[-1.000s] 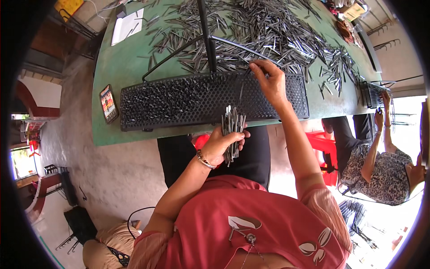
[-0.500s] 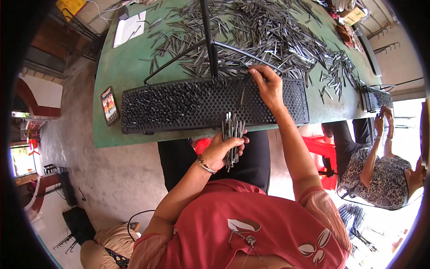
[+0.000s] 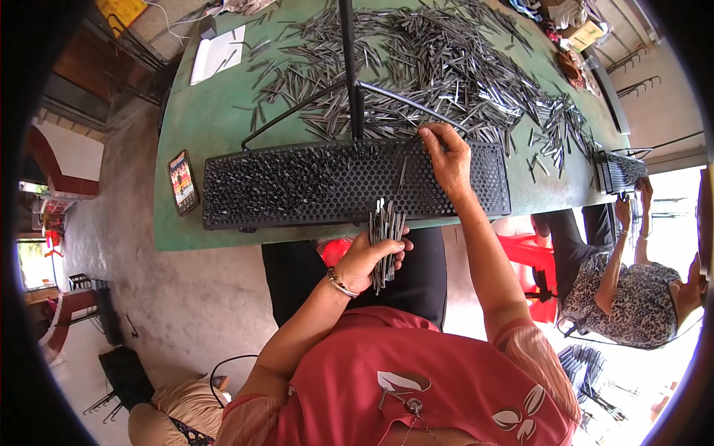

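A bundle of thin dark metal strips (image 3: pixel 384 230) stands upright in my left hand (image 3: pixel 366 262), its fingers wrapped round it just below the rack's near edge. My right hand (image 3: pixel 449 162) is over the right half of a long black perforated rack (image 3: pixel 357 182), thumb and forefinger pinched near its far edge. Whatever sits between those fingertips is too small to make out. Many strips are packed upright in the rack's left part, while the holes on the right show bare. One longer strip (image 3: pixel 402 175) leans in the rack left of my right hand.
Loose strips (image 3: pixel 439 67) lie heaped across the green table (image 3: pixel 178 227). A black post (image 3: pixel 348 67) with slanting braces rises behind the rack. At left are a phone (image 3: pixel 183 182) and white paper (image 3: pixel 216 56). On the right, a co-worker (image 3: pixel 632 297) handles a similar rack (image 3: pixel 623 172).
Both hands stay in nearly the same places. The right hand's fingertips have shifted slightly right, and the whole view has moved a little. The left hand keeps its bundle.
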A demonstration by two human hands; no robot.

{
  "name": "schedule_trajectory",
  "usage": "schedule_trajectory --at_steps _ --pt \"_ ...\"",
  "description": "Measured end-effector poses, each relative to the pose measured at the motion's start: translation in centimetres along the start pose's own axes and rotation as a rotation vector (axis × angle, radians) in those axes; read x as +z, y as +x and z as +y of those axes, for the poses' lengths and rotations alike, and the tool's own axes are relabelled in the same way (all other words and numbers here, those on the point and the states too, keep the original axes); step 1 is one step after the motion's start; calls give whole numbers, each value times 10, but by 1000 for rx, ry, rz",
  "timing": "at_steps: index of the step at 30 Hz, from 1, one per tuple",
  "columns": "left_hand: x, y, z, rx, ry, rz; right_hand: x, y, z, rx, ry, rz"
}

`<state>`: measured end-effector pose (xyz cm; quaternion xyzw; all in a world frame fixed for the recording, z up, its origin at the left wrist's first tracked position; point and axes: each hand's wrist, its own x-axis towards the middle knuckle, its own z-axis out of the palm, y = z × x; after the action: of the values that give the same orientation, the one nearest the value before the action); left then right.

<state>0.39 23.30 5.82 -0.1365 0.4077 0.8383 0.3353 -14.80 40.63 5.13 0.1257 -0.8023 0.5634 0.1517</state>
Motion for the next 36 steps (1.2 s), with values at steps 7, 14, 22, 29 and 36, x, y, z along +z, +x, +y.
schedule_trajectory --at_steps 7,14,22,29,36 --pt "-2 1 -1 -15 -32 -7 3 0 -3 -112 -99 42" --pt "-2 0 0 -11 -12 -9 4 -3 -7 -136 -141 31" --pt "-2 -1 0 -14 3 -29 3 3 -14 -271 -244 -156" --pt "-3 -1 -3 -18 -7 -31 1 3 -22 -273 -306 -208" --pt "-3 -3 -1 -1 -30 -32 2 4 -22 -316 -376 -196"
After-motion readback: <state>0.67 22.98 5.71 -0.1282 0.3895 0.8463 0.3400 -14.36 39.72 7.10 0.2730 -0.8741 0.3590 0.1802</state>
